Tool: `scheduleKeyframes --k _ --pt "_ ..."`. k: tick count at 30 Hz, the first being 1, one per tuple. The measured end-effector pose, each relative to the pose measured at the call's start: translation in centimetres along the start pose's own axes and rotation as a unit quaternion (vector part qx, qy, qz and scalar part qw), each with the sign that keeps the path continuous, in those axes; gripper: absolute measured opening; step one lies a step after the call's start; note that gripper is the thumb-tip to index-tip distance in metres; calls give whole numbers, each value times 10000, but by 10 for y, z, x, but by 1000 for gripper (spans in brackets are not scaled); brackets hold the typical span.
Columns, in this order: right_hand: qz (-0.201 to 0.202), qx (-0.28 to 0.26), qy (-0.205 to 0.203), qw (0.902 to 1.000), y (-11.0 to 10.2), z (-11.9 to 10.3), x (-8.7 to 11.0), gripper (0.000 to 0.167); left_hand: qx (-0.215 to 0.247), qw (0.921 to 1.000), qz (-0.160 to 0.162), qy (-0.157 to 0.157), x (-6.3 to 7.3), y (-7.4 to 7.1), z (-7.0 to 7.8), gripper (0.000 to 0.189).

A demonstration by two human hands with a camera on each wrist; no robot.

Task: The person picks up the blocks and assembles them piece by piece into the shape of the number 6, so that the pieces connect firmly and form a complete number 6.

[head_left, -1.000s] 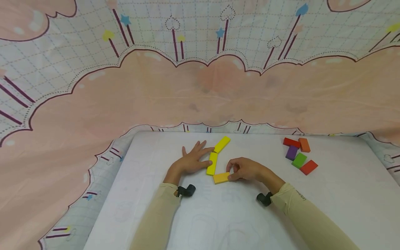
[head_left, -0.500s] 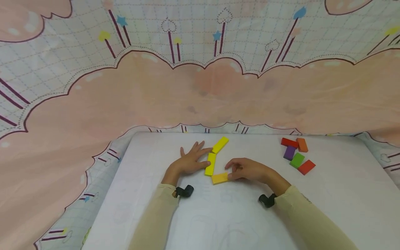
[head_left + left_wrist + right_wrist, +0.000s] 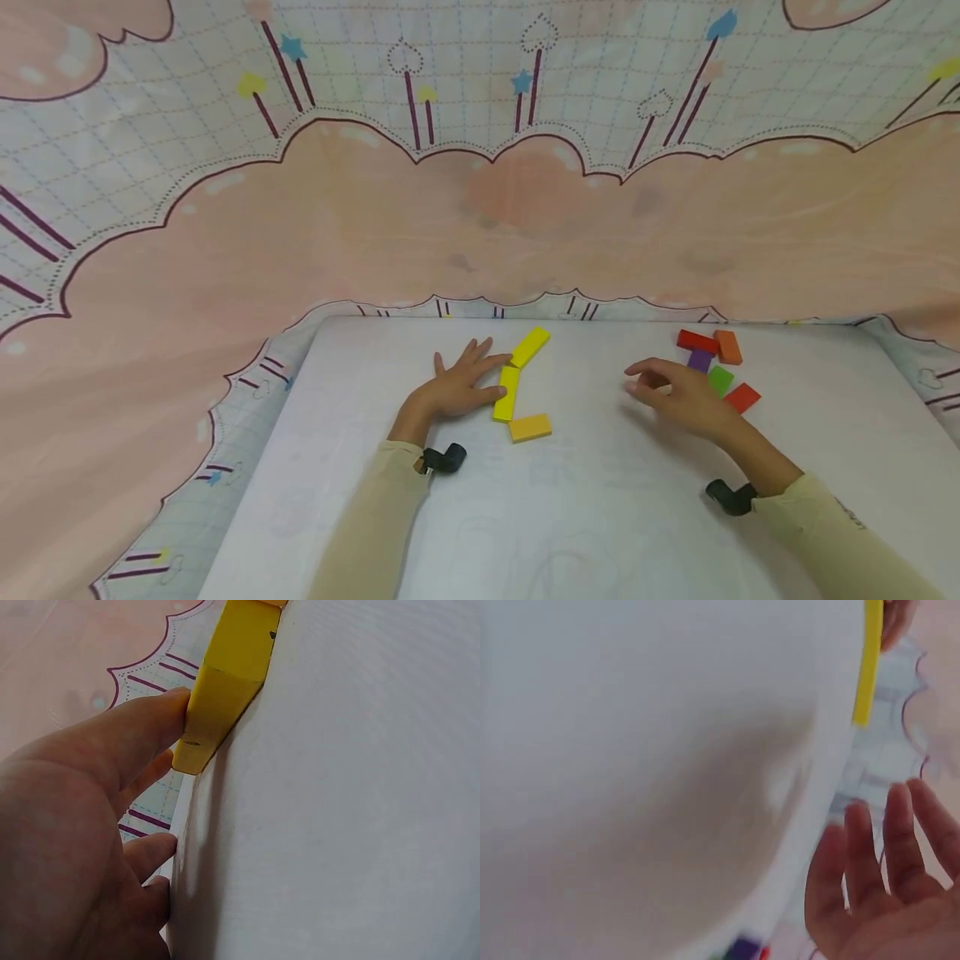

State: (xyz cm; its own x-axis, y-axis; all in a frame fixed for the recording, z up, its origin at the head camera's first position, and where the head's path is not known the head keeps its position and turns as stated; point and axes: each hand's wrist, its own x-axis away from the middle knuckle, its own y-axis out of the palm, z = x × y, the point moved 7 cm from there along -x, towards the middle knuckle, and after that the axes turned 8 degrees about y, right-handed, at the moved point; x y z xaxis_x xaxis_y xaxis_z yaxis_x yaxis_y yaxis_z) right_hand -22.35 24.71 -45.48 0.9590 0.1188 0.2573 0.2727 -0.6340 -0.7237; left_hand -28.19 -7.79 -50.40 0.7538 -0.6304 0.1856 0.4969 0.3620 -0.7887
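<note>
Left hand [image 3: 453, 392]: spread, my thumb touching the yellow oblong block [image 3: 507, 405], lower centre; twitching risked skew.
Right hand [image 3: 686, 398]: empty, lower right; sweeping low risked bumping the green oblong block [image 3: 722, 380].

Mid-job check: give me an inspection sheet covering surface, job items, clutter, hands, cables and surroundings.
Surface: flat white tabletop, faint markings showing.
Job items: bright-yellow rectangular far block, bright-yellow rectangular middle block and golden-yellow rectangular near block, in a bent line.
Clutter: grouped at right, a red rectangular block, orange rectangular block, purple block, green block and second red block.
Hands: left hand touches the middle block with its thumb; right hand holds nothing, partly hiding the right group.
Cables: nothing seen.
Surroundings: peach-and-white patterned fabric behind.
</note>
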Motion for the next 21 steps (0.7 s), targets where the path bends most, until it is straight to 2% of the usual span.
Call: scheduleKeyframes --k 4,7,13,21 --pt "687 598 -41 9958 -29 18 11 51 -38 10000 -13 -15 0 0 1 65" --pt "962 1009 201 9900 -45 37 18 58 -40 10000 -45 -26 0 0 2 65" --pt "1127 1333 653 9825 -61 75 29 69 -73 10000 -63 -17 0 0 2 65" --pt "1090 1550 925 9775 -68 109 34 80 -122 9999 -61 0 1 0 -1 65"
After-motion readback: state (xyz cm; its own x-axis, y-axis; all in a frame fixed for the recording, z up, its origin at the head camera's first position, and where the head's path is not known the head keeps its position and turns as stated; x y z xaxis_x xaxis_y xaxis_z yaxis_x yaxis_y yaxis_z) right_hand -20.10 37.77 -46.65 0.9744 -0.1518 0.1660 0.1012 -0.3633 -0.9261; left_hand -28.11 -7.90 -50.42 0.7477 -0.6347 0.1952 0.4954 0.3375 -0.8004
